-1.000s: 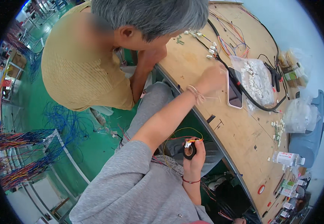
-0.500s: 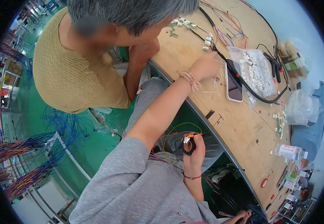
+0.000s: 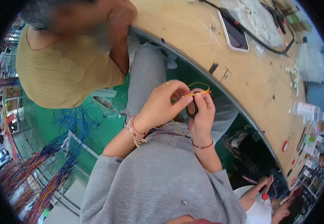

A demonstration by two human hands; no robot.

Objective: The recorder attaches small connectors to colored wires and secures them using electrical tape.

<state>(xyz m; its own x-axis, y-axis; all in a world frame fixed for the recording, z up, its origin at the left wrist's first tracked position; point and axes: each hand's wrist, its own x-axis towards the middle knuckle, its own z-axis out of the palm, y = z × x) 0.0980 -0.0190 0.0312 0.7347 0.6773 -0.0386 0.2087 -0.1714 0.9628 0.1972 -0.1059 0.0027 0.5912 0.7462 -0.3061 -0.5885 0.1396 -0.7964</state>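
My left hand (image 3: 161,104), with a beaded bracelet at its wrist, is closed in a pinch on thin yellow and orange wires (image 3: 206,92) over my lap. Close against it, my right hand (image 3: 203,114) grips a roll of black tape (image 3: 192,108), its thumb and fingers also at the wires. The wires loop up between both hands. Whatever else lies between the fingertips is hidden. More wires (image 3: 169,131) run across my lap under my hands.
A wooden table (image 3: 249,86) curves along the right. On it lie a phone (image 3: 234,35), a bag of white connectors (image 3: 257,22), a plastic bottle (image 3: 308,111) and a red tape roll (image 3: 285,146). A co-worker (image 3: 57,67) sits at left. Wire bundles (image 3: 39,179) hang farther left.
My left hand has come back from the connectors on the table to my right hand and now pinches the wires. My view has shifted, and the table's far part has moved out of view.
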